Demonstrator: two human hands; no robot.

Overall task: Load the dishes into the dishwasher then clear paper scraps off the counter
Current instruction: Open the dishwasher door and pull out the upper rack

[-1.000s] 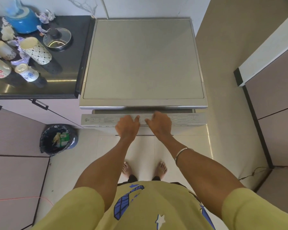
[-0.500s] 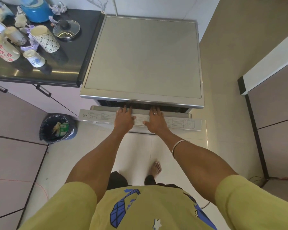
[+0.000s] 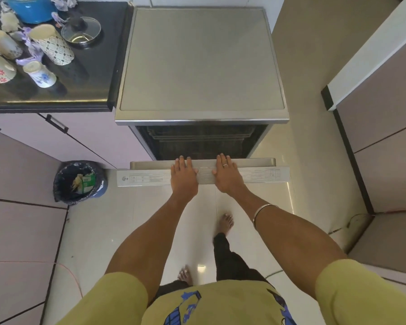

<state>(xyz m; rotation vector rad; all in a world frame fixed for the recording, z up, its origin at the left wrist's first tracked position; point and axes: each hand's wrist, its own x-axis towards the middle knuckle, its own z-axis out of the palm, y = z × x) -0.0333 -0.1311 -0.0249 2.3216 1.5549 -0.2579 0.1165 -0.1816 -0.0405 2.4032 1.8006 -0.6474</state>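
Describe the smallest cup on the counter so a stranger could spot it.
Start at the black glossy counter left of the steel dishwasher. Among the cups, take the one nearest its front edge: a small white ceramic cup with a blue flower print, shorter than its patterned neighbours.

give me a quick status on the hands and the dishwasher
Left hand and right hand flat on dishwasher door. Door partly down, racks visible. Cups on counter. Path clear.

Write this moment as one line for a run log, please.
step: opening dishwasher door | left hand: flat on door edge | right hand: flat on door edge | cups: on counter
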